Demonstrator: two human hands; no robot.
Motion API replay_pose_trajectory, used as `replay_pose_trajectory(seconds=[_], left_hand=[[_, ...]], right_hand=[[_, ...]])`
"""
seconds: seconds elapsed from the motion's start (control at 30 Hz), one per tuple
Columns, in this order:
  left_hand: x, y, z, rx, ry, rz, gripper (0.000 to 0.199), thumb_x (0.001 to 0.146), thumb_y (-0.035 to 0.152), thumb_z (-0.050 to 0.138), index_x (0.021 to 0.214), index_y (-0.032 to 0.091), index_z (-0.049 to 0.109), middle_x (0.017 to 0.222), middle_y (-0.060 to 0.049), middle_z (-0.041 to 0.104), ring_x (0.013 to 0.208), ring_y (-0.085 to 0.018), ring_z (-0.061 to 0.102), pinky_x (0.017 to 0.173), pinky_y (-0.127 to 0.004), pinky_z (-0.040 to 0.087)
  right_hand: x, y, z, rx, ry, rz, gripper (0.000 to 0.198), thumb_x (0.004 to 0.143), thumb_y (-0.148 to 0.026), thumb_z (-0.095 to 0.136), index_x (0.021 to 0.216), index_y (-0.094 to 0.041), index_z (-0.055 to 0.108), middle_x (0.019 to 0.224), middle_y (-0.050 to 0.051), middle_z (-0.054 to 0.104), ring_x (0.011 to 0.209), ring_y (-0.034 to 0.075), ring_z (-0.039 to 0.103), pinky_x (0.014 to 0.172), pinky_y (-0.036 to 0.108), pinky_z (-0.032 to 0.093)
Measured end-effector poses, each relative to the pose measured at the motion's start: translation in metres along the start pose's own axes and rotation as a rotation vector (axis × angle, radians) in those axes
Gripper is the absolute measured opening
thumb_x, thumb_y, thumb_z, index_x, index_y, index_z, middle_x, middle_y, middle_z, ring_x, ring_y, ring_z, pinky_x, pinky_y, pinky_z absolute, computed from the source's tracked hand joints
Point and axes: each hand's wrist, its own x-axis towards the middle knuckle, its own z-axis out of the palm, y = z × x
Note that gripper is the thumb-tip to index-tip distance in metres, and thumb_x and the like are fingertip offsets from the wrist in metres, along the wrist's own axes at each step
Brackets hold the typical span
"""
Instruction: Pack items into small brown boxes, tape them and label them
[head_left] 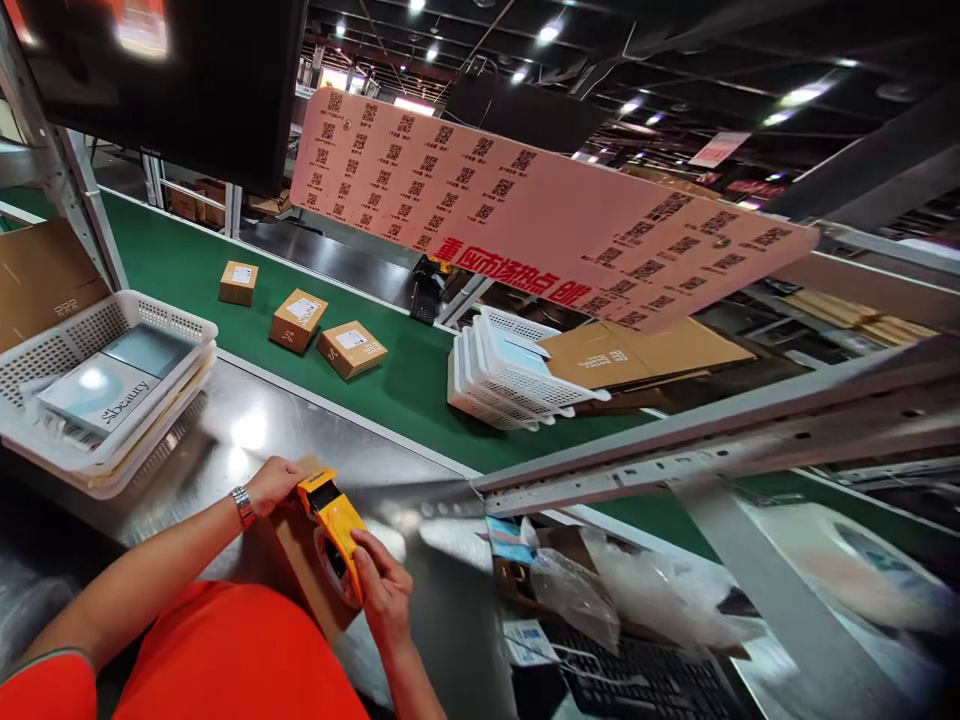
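Observation:
My right hand (384, 588) is wrapped round a yellow tape dispenser (346, 522) with a roll of tape in it. The dispenser's front end lies over the far part of a brown cardboard box (300, 555) on the metal worktable, close against my body. My left hand (274, 484), with a metal watch (243, 507) on the wrist, is closed at the box's far left edge, just left of the dispenser's tip. Its fingertips press on the cardboard there. Part of the box is hidden under the dispenser and my right hand.
White baskets (169, 318) with boxes and bags stand at the left. Beyond the worktable (247, 410), a green conveyor (420, 370) carries several small cartons (298, 320) and stacked white baskets (495, 385). A metal beam (675, 440) crosses at right, above a keyboard (637, 665) and plastic bags.

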Motion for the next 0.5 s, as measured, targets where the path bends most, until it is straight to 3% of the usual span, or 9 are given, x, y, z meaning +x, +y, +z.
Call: replay_pose_trajectory(seconds=[0.07, 0.13, 0.2, 0.3, 0.37, 0.43, 0.5], left_hand=[[0.006, -0.004, -0.003, 0.118, 0.057, 0.075, 0.033, 0.084, 0.032, 0.064, 0.06, 0.015, 0.048, 0.059, 0.001, 0.043, 0.055, -0.01, 0.039, 0.057, -0.026, 0.032], [0.012, -0.003, -0.016, 0.241, 0.122, 0.177, 0.033, 0.086, 0.028, 0.062, 0.059, 0.013, 0.054, 0.059, -0.001, 0.045, 0.058, -0.011, 0.039, 0.06, -0.027, 0.026], [0.019, 0.001, -0.042, 0.339, 0.214, 0.272, 0.032, 0.091, 0.03, 0.06, 0.067, 0.01, 0.064, 0.066, -0.003, 0.057, 0.065, -0.013, 0.047, 0.066, -0.028, 0.03], [0.034, 0.001, -0.092, 0.455, 0.414, 0.344, 0.032, 0.098, 0.031, 0.056, 0.08, 0.01, 0.072, 0.08, -0.007, 0.067, 0.077, -0.017, 0.054, 0.076, -0.029, 0.034], [0.047, -0.009, -0.117, 0.527, 0.439, 0.303, 0.032, 0.096, 0.028, 0.059, 0.07, 0.011, 0.068, 0.074, -0.009, 0.065, 0.076, -0.018, 0.054, 0.078, -0.031, 0.034], [0.062, -0.031, -0.124, 0.562, 0.394, 0.249, 0.035, 0.097, 0.03, 0.058, 0.068, 0.011, 0.067, 0.072, -0.009, 0.064, 0.075, -0.018, 0.056, 0.079, -0.03, 0.035], [0.074, -0.058, -0.116, 0.567, 0.312, 0.179, 0.036, 0.098, 0.033, 0.057, 0.072, 0.01, 0.068, 0.076, -0.009, 0.066, 0.074, -0.018, 0.058, 0.076, -0.028, 0.039]], right_hand=[[0.005, -0.012, -0.003, -0.05, -0.048, -0.088, 0.052, 0.092, -0.055, 0.078, 0.121, -0.012, 0.078, 0.098, 0.014, 0.076, 0.074, 0.022, 0.073, 0.068, 0.029, 0.062], [0.006, -0.029, -0.005, -0.129, -0.087, -0.162, 0.054, 0.084, -0.05, 0.085, 0.123, -0.013, 0.078, 0.121, 0.017, 0.074, 0.104, 0.028, 0.076, 0.09, 0.031, 0.065], [0.004, -0.045, -0.009, -0.2, -0.16, -0.073, 0.061, 0.081, -0.049, 0.087, 0.128, -0.013, 0.076, 0.13, 0.016, 0.072, 0.117, 0.03, 0.073, 0.099, 0.032, 0.063], [-0.002, -0.056, -0.017, -0.281, -0.257, 0.15, 0.065, 0.087, -0.055, 0.08, 0.135, -0.012, 0.072, 0.136, 0.016, 0.069, 0.117, 0.028, 0.072, 0.099, 0.031, 0.061], [-0.005, -0.057, -0.019, -0.293, -0.279, 0.2, 0.069, 0.088, -0.059, 0.077, 0.137, -0.01, 0.069, 0.131, 0.017, 0.07, 0.106, 0.027, 0.072, 0.089, 0.031, 0.061], [-0.005, -0.058, -0.017, -0.296, -0.273, 0.207, 0.07, 0.088, -0.059, 0.076, 0.136, -0.01, 0.069, 0.125, 0.016, 0.071, 0.098, 0.025, 0.071, 0.084, 0.03, 0.06], [-0.002, -0.062, -0.013, -0.324, -0.276, 0.204, 0.066, 0.089, -0.057, 0.074, 0.135, -0.01, 0.07, 0.128, 0.015, 0.07, 0.1, 0.025, 0.071, 0.086, 0.03, 0.059]])
